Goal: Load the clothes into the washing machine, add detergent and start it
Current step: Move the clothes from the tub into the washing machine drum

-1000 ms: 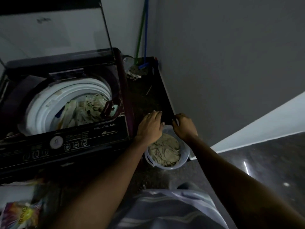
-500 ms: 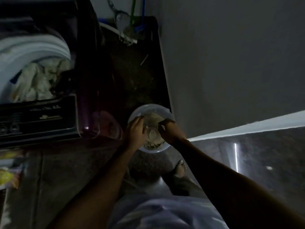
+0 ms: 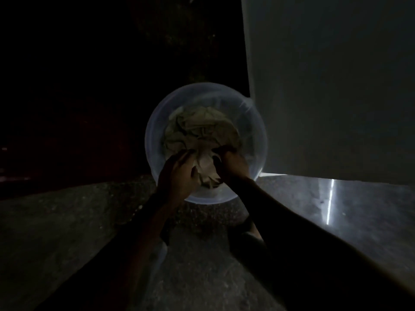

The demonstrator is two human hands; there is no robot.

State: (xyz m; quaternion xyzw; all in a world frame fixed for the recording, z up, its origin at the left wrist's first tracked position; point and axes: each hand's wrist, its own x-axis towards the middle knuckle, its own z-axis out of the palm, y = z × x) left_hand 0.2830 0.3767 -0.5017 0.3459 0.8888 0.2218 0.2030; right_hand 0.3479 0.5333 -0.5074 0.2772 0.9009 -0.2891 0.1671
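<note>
- Head view, dim light. Your left hand (image 3: 177, 173) and your right hand (image 3: 233, 162) are both down inside the bucket (image 3: 155, 122), a pale translucent round tub standing on the dark speckled floor (image 3: 67, 232).
- Grip: the fingers of each hand curl into the crumpled pale clothes (image 3: 199, 129) at the near side of the heap. A lighter fold is gathered between the two hands, and each hand appears to hold a bunch of it. How tightly is too dark to judge.
- Location of the task's thing: the clothes lie wholly within the bucket, filling its middle. Most of the bulk sits on the far side of your hands, so the grip takes the near edge of the heap, not its centre.
- Axis and reach: the heap is roughly round, with no clear long axis. Both hands are equally close to it, the left on the near-left, the right on the near-right.
- Coming move, as a judgement: the bundle must rise straight up over the rim before it travels anywhere. The washing machine is not visible; the left of the scene is black.
- Surroundings: a grey wall (image 3: 325, 86) stands just right of the bucket, its corner close to the right rim. A bright streak (image 3: 329, 203) lies on the floor at right.
- Obstruction: the bucket's own rim and the wall corner bound the lift. A trailing garment may snag or spill.
</note>
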